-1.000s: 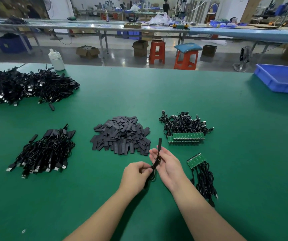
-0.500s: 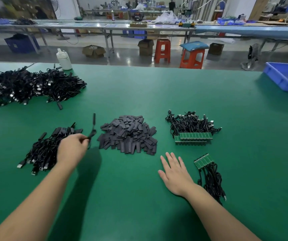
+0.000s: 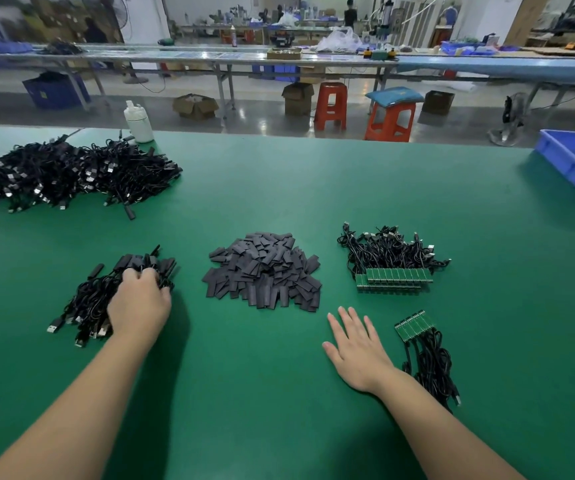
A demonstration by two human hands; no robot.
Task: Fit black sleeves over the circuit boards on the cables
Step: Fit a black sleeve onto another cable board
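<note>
No legible text — anywhere.

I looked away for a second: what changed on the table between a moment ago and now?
The left hand carried the sleeved cable from the middle over to the finished pile and now rests on it, grip unclear. The right hand let go and lies flat on the green table. The sleeve heap and bare-board bundles stayed put.
</note>
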